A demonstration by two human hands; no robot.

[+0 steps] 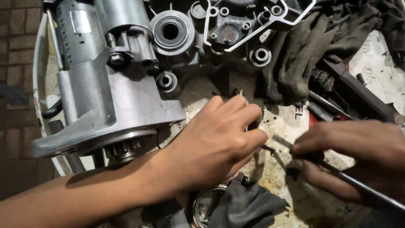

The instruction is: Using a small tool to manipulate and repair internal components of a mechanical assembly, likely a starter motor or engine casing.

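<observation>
A head-worn camera looks down on a grimy table (379, 80) littered with engine parts. The left hand (215, 143) reaches in from the lower left to the centre of the frame, fingers curled together over a small dark metal part (268, 148) (mostly hidden, so whether the grip is clamped on it cannot be told). At the right edge, the right hand (358, 147) has its grip clamped on a thin dark metal rod (363, 185) that slants down toward the lower right corner. A large silver starter motor (101, 80) fills the upper left. An aluminium engine casing (236, 29) lies along the top, with dark rags (303, 50) beside it.
</observation>
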